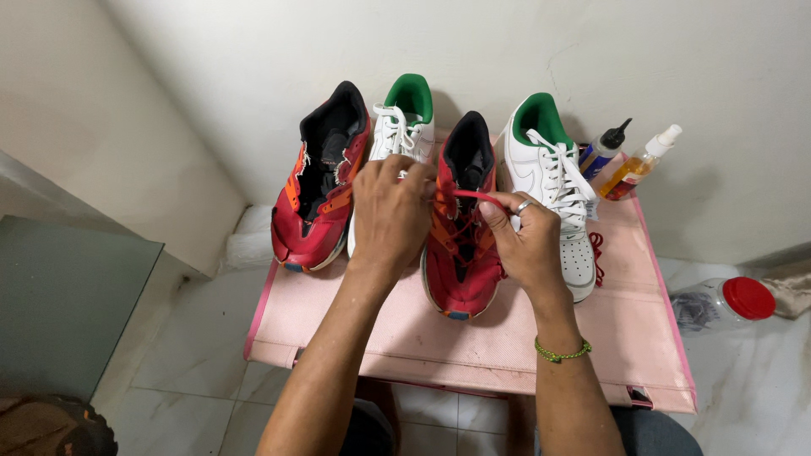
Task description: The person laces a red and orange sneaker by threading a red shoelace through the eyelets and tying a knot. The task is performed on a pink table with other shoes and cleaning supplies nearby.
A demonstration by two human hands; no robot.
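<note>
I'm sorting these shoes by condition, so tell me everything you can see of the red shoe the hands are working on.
The red shoe is a low sneaker with orange side accents and a dark lining, seemingly fabric. It stands upright on the pink cloth, toe toward the person, between two white shoes. Its red lace is partly threaded. The left hand covers its near side; the right hand pinches the lace taut.

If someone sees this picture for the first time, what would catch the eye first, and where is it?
Most striking are the two hands at the centre: the left hand and the right hand pull a red lace over a red sneaker. It stands in a row with another red sneaker and two white sneakers with green lining on a pink cloth. Two small bottles stand at the right end.
</note>
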